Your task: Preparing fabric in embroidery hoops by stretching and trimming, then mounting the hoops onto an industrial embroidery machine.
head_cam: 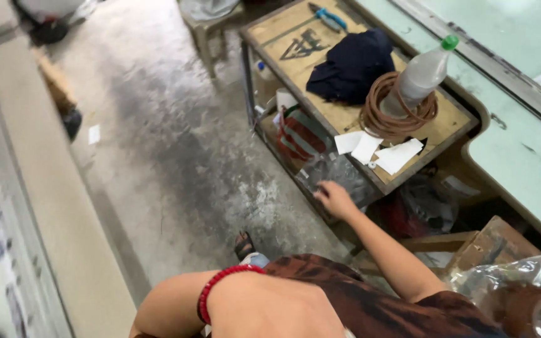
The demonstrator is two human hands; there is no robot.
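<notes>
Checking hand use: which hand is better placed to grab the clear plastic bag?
Right: the right hand is at the clear plastic bag; the left hand rests back by the lap.

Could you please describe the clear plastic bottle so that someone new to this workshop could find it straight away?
Look at the low wooden cart beside the pale green bench. On its top, right of a dark blue cloth, lies a coil of brown tubing. The bottle stands inside that coil, and it alone has a green cap.
</notes>
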